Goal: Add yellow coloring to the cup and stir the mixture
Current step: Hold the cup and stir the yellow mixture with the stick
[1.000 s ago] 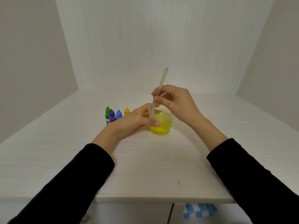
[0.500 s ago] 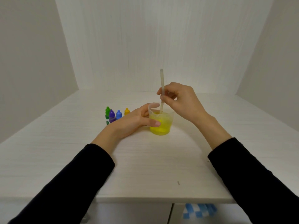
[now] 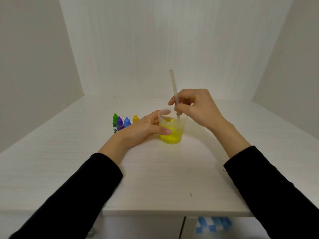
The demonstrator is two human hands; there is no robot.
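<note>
We see a clear plastic cup of yellow liquid (image 3: 172, 130) standing on the white wooden table (image 3: 155, 178). Our left hand (image 3: 139, 130) wraps its side, thumb across the front. Our right hand (image 3: 198, 106) pinches a pale translucent stirring stick (image 3: 174, 90), its lower end apparently dipped in the liquid. Four small dropper bottles (image 3: 123, 123) stand just left.

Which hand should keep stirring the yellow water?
The right hand. It already pinches the stick standing in the cup, while the left hand is busy steadying that cup.
</note>
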